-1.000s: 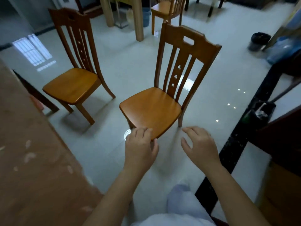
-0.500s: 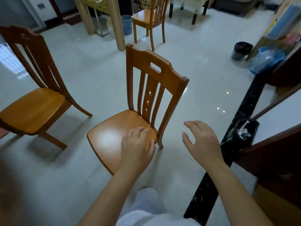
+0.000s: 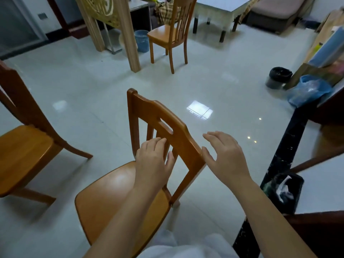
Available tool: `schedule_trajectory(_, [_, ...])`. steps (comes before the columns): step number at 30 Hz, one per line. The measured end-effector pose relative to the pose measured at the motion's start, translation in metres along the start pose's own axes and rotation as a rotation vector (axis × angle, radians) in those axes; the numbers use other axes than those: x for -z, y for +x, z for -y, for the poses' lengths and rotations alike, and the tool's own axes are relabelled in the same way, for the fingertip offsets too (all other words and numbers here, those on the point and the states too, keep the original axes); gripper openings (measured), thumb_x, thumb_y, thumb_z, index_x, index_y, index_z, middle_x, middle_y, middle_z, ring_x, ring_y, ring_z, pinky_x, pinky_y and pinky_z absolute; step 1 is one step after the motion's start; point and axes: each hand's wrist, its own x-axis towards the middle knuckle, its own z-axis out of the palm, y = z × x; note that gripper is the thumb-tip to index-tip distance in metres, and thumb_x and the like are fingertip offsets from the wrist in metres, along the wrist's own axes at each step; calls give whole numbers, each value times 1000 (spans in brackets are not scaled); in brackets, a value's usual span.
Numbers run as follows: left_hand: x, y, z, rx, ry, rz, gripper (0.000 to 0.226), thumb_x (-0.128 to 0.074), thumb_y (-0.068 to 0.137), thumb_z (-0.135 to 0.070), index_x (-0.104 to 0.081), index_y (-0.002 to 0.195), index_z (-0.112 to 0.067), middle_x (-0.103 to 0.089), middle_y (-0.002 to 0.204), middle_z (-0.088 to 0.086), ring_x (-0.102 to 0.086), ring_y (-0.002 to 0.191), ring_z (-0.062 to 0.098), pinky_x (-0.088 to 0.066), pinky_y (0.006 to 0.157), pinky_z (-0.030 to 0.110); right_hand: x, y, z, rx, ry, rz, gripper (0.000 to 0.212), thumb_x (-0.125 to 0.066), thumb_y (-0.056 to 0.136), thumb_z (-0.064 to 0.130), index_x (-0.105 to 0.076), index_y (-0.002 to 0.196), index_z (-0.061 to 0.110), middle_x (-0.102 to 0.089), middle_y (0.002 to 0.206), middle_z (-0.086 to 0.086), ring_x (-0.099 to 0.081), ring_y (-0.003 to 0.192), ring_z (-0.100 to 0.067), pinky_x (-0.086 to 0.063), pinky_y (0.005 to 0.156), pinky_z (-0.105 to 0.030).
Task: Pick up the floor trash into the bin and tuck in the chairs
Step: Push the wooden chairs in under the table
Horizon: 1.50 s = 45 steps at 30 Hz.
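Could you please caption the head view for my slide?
The left hand and right hand reach toward the backrest of the nearest wooden chair.

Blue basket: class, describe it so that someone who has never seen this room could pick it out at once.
Look to the far side of the tiled floor for the pale wooden pillar. Between it and the far chair stands the blue basket. It alone is blue with a latticed wall; the far bin and the near bin on the right are both black.
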Motion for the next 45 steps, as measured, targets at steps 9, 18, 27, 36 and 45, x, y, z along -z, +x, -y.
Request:
schedule_trajectory(9, [-51,69,-18,303,34,-75,44,-45,87,-40,-59,119,-14,-62,119,5,-55,111,24,-44,93,43,-53,120,-71,303,125,101,32,-55,80,24,-66,105,7,-69,101,-10,-64,96,-26,-49,85,-40])
schedule_trajectory(18, [-76,96,-100,882,-120,-233,41,-47,92,-37,-47,130,-21,-49,133,-1,-42,120,16,-37,100,36,-82,220,-124,821,350,378,34,-50,81,28,-64,105,8,-67,98,-7,-62,95,-25,-50,83,-39])
schedule_trajectory(27, [-93,108,-107,1066,-204,-259,42,-47,92,-41,-42,131,-27,-48,129,-7,-41,105,5,-37,91,22,-128,242,-79,1271,429,602,37,-55,78,28,-61,111,13,-65,107,-4,-58,102,-25,-45,84,-38])
schedule_trajectory(36, [-117,120,-82,1115,-442,-352,28,-47,94,-34,-53,120,-27,-53,110,-13,-52,92,2,-42,76,9,-172,279,-52,1551,400,740,37,-72,72,23,-62,108,17,-62,113,0,-53,115,-24,-40,91,-43])
schedule_trajectory(45, [-130,135,-91,1314,-346,-372,40,-48,90,-44,-44,129,-35,-48,125,-13,-43,111,4,-41,98,28,-202,298,-12,1920,413,934,27,-56,73,34,-65,95,23,-67,91,5,-60,88,-16,-41,93,-35])
